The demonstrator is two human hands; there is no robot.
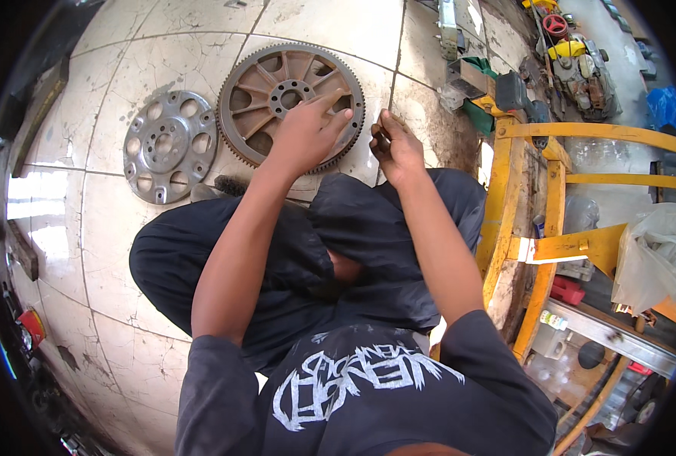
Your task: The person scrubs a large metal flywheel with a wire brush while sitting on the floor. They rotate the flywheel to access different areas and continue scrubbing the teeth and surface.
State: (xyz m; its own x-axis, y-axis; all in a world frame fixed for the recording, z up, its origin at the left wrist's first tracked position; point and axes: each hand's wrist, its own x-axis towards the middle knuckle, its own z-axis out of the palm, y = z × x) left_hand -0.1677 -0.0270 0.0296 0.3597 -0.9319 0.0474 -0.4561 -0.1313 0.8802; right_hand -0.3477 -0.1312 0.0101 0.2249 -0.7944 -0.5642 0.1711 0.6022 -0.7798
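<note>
A large toothed flywheel, rusty brown with spokes and a bolt circle at its hub, lies flat on the tiles in front of my crossed legs. Over its near right part is my left hand, fingers stretched out and apart, holding nothing visible; I cannot tell whether it touches the metal. To the flywheel's right, my right hand is raised with curled fingers and dark, dirty fingertips. Whatever those fingers hold, if anything, is hidden. A smaller silvery round plate with several holes lies left of the flywheel.
A yellow metal frame stands close at my right, with a pale plastic bag on it. Beyond it are an engine-like assembly and a red handwheel. A dark brush-like thing lies by my left knee.
</note>
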